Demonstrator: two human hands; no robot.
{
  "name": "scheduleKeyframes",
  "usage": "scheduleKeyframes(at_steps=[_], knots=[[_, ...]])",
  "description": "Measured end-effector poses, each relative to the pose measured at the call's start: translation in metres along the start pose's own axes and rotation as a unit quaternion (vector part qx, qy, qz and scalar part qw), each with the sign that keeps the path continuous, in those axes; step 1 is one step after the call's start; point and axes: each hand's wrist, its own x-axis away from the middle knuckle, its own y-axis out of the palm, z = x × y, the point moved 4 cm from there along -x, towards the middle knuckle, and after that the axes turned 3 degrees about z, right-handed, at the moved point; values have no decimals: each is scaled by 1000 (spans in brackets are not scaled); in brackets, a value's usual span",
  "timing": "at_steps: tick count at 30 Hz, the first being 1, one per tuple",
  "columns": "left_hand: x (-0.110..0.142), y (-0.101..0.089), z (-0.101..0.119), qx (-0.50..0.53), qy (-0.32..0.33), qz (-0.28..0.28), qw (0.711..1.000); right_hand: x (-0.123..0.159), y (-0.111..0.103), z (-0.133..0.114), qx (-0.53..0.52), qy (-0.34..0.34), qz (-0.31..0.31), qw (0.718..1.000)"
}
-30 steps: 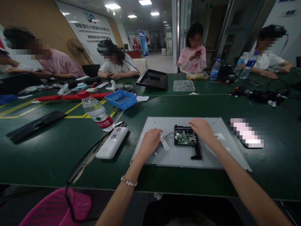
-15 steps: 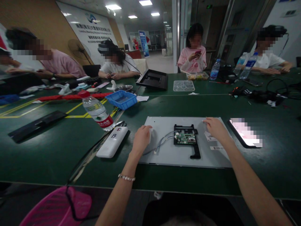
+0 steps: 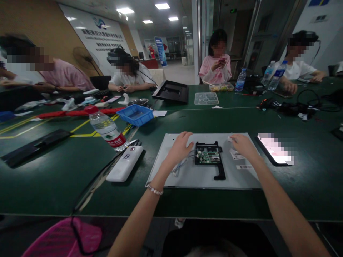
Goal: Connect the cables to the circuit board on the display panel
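A grey metal panel (image 3: 203, 176) lies flat on the green table in front of me. A small green circuit board (image 3: 208, 156) in a black bracket sits near its middle, with thin wires (image 3: 180, 167) running left from it. My left hand (image 3: 180, 146) rests on the panel just left of the board, fingers stretched out over the wires. My right hand (image 3: 242, 145) lies near the panel's right side, fingertips pinched on a small white piece near some stickers (image 3: 236, 154).
A lit phone (image 3: 273, 153) lies right of the panel. A white box (image 3: 124, 162), a water bottle (image 3: 106, 127) and a blue tray (image 3: 136, 114) are to the left. A pink basket (image 3: 64, 241) sits below the table edge. Other people sit across the table.
My left hand moved right from the panel's left edge to beside the circuit board. My right hand had left the board earlier and stays at the panel's right side.
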Motion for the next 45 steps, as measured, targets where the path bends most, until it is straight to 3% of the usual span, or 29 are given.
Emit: scheduleKeyframes(at_steps=[4,7,12,18,24,29,35,40,45], knots=[[-3,25,4,106,32,-97,989,1,-10,-4,-8,10,-11,1000],[5,35,-3,151,24,-152,976,5,-18,-3,-20,42,-57,997],[12,35,-9,177,21,-176,968,15,-18,-6,-64,35,-170,983],[13,37,-5,162,42,-210,963,19,-19,-8,-60,64,-224,971],[15,40,-8,140,51,-204,967,21,-25,12,-3,101,-216,971],[16,43,-11,132,49,-199,970,20,-29,23,12,114,-168,979],[17,43,-10,130,56,-191,971,3,-28,2,54,46,-61,996],[17,42,-11,148,55,-205,966,-6,-16,-16,149,6,-68,986],[17,39,-11,164,49,-225,959,-6,-17,-25,188,-19,-57,980]])
